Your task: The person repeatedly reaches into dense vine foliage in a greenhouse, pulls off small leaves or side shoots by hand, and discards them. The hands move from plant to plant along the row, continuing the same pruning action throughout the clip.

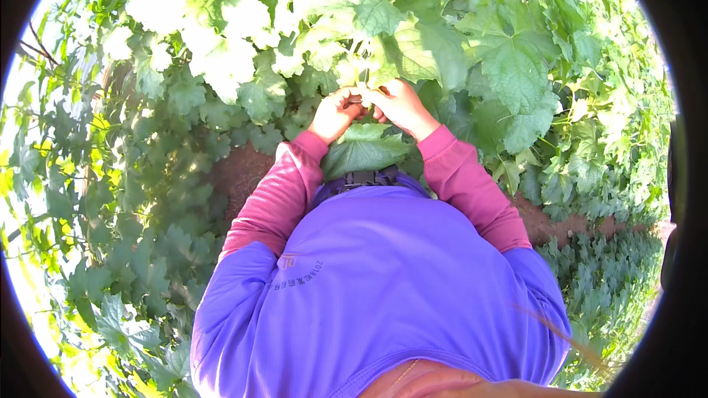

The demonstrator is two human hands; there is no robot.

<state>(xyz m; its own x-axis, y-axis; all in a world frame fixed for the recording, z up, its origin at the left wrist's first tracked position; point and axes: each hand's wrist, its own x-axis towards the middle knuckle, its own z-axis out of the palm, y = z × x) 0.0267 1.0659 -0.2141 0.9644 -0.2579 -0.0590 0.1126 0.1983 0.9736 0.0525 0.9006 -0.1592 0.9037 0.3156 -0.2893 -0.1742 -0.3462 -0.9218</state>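
Note:
Both hands meet in front of my waist, among the leaves of a tall climbing plant (516,74). My left hand (334,113) is closed, thumb and fingers pinched together. Against it, my right hand (404,108) is closed too, its fingertips touching the left ones. A thin, pale plant part, sunlit and partly hidden by the fingers, runs up from where they meet; its kind is too small to tell. Just below my wrists spreads a broad green leaf (366,151), close to the black buckle (361,178) of a belt at my waist.
Dense foliage rises ahead, with glaring sunlit leaves (221,29) at the upper left. Low leafy growth (608,273) covers the right side. Brown soil (243,177) shows at my left, and a strip of it (549,225) at my right. More vines (133,228) stand at the left.

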